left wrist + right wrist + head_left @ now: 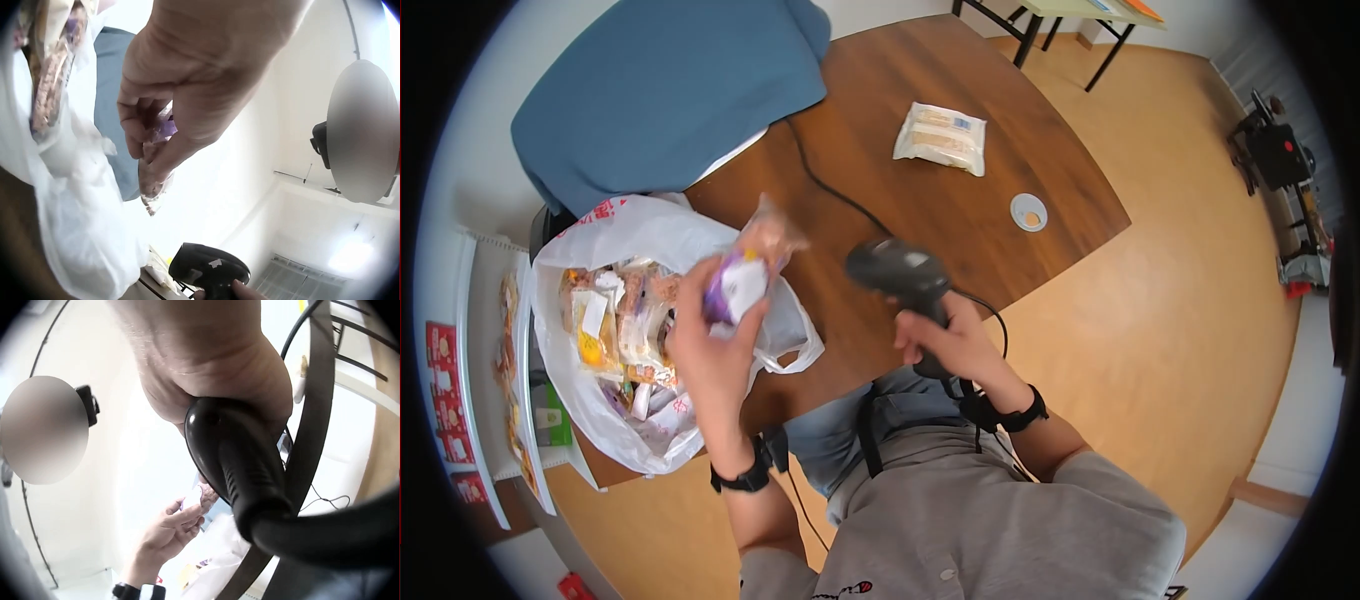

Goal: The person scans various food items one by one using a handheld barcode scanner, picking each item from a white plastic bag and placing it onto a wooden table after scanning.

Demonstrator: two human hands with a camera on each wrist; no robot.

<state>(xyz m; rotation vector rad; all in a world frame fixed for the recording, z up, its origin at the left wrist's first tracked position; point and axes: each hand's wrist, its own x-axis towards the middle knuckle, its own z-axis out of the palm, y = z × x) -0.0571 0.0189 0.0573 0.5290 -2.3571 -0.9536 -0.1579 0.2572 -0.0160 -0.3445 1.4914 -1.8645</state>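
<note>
In the head view my left hand grips a small clear-wrapped snack packet with a purple and white label. It is raised over the right rim of a white plastic bag, in which several packaged snacks lie. The left wrist view shows the thumb and fingers pinching that packet. My right hand is wrapped round the handle of a black barcode scanner, its head turned toward the packet. From the right wrist camera the scanner's handle fills the middle.
A pale wrapped packet lies farther back on the brown table, near a round grommet. The scanner's dark cable runs across the tabletop. Blue cloth drapes over something at the back left. Shelves with boxes stand left.
</note>
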